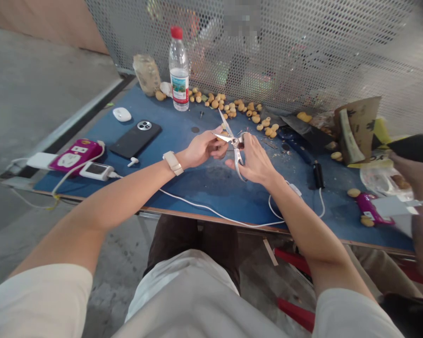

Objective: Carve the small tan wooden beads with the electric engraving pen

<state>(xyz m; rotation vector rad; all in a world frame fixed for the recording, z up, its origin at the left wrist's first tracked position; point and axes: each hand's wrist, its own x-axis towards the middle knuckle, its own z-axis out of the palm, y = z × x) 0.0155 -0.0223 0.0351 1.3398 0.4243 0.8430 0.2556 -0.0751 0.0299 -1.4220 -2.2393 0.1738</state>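
Pale shirt sleeves are filling the bottom of my view, with dark trousers showing past the shirt front. At the middle of the blue worktop, I'm holding steel kitchen shears in my right grip, fingers curled closed around the handles, while the blades are standing spread. My left grip is pinching a small yellow fruit up between those blades, though I can't tell whether the steel is touching it. A white wristband is circling my left wrist, and a white cable is trailing across the worktop just below both forearms.

Beyond the blades, a loose scatter of yellow fruits is spreading along the far edge, beside an upright water bottle with a red cap. To my left, a black phone is lying near a white earbud, with a power bank and a magenta power strip toward the corner. To my right, a dark knife is lying close to my right grip, next to torn cardboard. Another person's hand is intruding at the right edge, and a perforated metal screen is closing off the far side.
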